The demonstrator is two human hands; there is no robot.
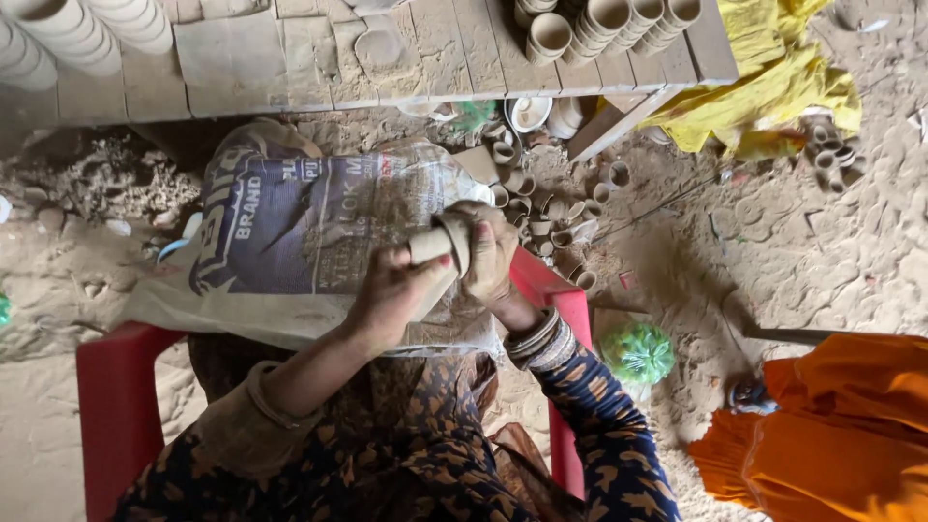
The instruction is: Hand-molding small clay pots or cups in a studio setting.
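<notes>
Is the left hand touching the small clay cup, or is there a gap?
Touching. The head view shows the left hand gripping one end of the clay cup.

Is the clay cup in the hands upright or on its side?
On its side: the clay cup lies horizontally between left hand and right hand.

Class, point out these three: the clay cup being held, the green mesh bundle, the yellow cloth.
clay cup point(440, 242), head view, its side wall
green mesh bundle point(637, 352), head view, its middle
yellow cloth point(773, 82), head view, a central fold

The small tan clay cup point(440, 242) looks matt and dusty; the printed white plastic sack point(290, 242) beneath is faintly glossy and crinkled. The red plastic chair point(116, 406) is smooth; the sandy floor point(802, 251) is rough.
</notes>
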